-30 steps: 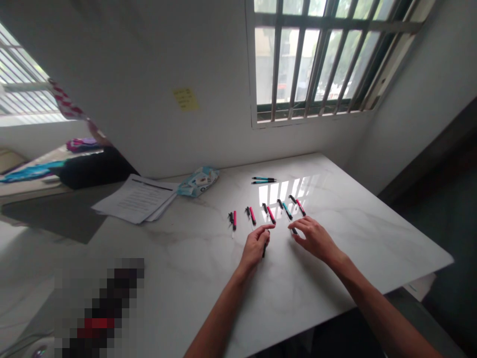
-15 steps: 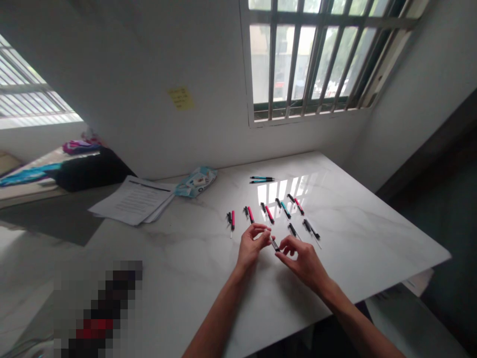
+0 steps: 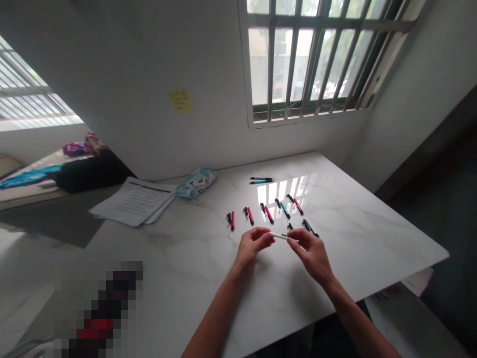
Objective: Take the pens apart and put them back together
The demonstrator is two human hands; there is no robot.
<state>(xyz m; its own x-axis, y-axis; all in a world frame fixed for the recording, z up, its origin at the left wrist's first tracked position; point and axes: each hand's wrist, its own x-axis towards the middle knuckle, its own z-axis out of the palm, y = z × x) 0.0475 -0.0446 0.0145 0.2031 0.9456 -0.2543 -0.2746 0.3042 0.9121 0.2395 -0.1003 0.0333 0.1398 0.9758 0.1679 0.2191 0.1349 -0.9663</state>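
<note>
Now left hand and right hand pinch a white tube; alignment, seemingly, wanting steadiness; teal barrel at twelve o'clock.

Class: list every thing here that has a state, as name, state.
Left hand: pinching one end of slim white piece
Right hand: pinching near the other end
Slim white piece: held
Four red pens: taken apart
Turquoise pen: taken apart
Black pen parts: lying loose, partly hidden
Two blue pens: side by side, apparently whole
Papers: stacked unevenly
Soft packet: lying crumpled
Yellow note: stuck up, slanted
Near window: barred
</note>
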